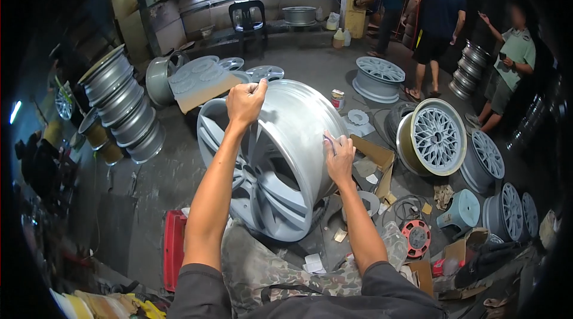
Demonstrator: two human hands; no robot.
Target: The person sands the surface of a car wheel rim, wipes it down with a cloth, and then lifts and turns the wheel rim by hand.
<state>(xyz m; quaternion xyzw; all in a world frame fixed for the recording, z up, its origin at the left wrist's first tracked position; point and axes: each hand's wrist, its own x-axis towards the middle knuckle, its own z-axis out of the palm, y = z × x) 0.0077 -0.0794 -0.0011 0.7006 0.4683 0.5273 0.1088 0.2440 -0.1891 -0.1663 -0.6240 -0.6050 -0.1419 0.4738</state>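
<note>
A large grey alloy wheel rim point(301, 122) stands tilted in front of my knees, its spokes facing left and its smooth barrel facing right. My left hand point(246, 103) is closed over the upper edge of the rim, thumb on top. Against the right side of the barrel presses my right hand point(340, 156), its fingers bent together. Something small and dark shows at those fingertips, too little of it to name. The rim's lower edge is partly hidden by my legs in camouflage trousers point(256, 259).
Stacked rims point(122, 104) rise at the left; a lattice-spoke wheel point(437, 138) leans at the right. A cardboard box point(373, 152), a tin point(338, 99), a blue stool point(459, 211), a red reel point(416, 236) and a red case point(174, 247) lie around. Several people stand at the back right.
</note>
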